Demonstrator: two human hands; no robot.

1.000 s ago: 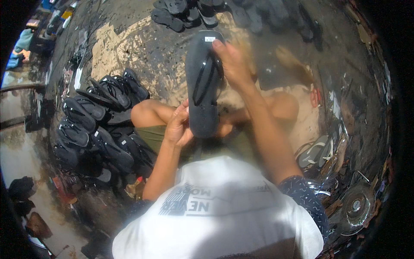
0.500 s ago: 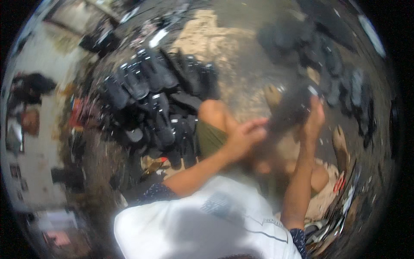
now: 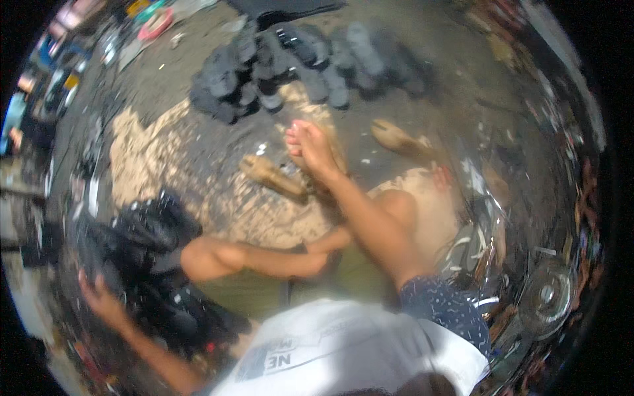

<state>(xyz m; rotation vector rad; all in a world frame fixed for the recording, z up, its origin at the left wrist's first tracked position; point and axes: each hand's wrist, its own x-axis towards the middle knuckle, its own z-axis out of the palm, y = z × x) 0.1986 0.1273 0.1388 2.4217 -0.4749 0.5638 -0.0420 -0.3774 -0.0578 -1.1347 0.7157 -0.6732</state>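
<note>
Blurred by motion, my left hand point(image 3: 102, 303) is stretched out at the far left with its fingers apart. It is beside a heap of shiny black shoe-like pieces point(image 3: 158, 231), and I cannot tell whether it touches them. My right hand point(image 3: 312, 146) is out in front of me over the ground, its fingers curled closed. What it holds, if anything, I cannot make out. Left of it lies a tan wooden piece shaped like a shoe last point(image 3: 271, 177). A similar tan last point(image 3: 396, 138) lies to its right.
Several dark grey shoe-like pieces point(image 3: 310, 59) are bunched on the ground ahead. A stained tan sheet point(image 3: 148, 158) spreads at the left. Plastic-looking clutter point(image 3: 475, 244) and a round clear object point(image 3: 547, 297) are at the right. My bent knees point(image 3: 205, 254) are between my arms.
The dark piece that was between both hands is no longer there. My hands have moved apart, the left out to the left side. The view has turned to the right.
</note>
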